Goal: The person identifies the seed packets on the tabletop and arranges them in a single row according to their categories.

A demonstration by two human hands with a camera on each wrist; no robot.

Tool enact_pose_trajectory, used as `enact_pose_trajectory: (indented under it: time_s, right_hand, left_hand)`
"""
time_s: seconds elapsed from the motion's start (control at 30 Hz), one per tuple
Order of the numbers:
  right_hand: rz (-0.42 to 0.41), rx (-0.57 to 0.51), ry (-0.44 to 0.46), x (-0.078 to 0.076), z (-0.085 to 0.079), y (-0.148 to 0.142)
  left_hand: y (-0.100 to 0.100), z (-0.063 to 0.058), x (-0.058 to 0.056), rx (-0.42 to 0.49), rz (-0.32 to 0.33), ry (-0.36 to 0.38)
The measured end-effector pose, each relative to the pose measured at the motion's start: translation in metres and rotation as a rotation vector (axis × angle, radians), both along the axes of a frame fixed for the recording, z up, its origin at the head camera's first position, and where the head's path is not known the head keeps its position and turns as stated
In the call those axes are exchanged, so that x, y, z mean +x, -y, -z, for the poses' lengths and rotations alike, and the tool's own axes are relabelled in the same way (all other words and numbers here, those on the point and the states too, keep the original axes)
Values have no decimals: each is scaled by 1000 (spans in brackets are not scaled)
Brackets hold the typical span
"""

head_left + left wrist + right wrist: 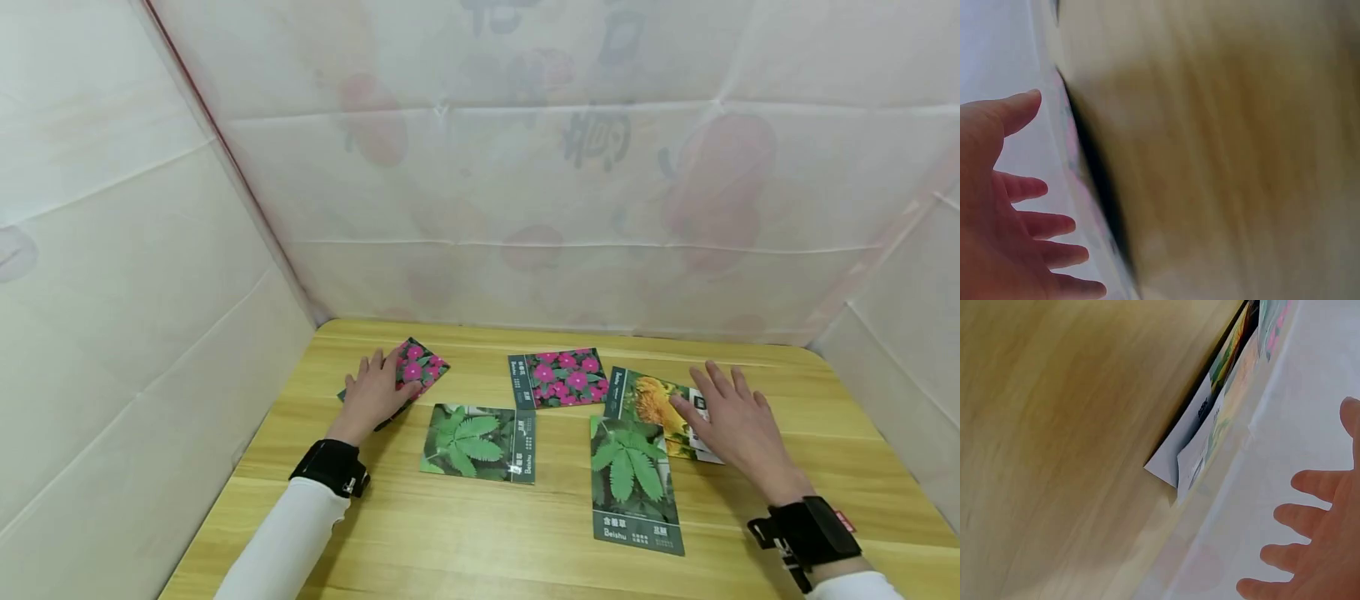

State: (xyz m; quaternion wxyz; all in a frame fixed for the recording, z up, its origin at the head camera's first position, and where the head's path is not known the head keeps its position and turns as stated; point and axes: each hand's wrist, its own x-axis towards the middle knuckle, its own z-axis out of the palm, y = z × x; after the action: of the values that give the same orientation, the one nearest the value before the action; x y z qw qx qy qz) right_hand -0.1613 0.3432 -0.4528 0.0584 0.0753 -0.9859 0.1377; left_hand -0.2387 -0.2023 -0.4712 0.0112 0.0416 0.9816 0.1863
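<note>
My left hand (372, 393) hovers with spread fingers over a pink-flower seed packet (424, 367) at the table's far left, hiding part of it. In the left wrist view its fingers (1054, 225) hold nothing, and the packet's edge (1085, 187) looks slightly raised. My right hand (742, 425), fingers spread, is over the right part of a yellow-flower seed packet (652, 404). From the right wrist, two overlapping packets show, a lower one (1175, 450) and an upper one (1200, 450); that hand's fingers (1300, 519) are empty too.
Between the hands lie another pink-flower packet (566, 377) and a sideways green-leaf packet (472, 442). An upright green-leaf packet (630, 483) overlaps the yellow one's lower edge. Pale printed cloth (480, 192) walls the back and sides of the wooden table (450, 542).
</note>
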Motion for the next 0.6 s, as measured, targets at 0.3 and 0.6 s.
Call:
enact_pose_trajectory:
  time_s: [0.3,0.6]
  right_hand:
    - [-3,22,8,0,5,0]
    - [-7,39,-21,2,5,5]
  left_hand:
    - [0,-1,0,-24,-51,30]
    - [11,-6,-5,31,-35,-21]
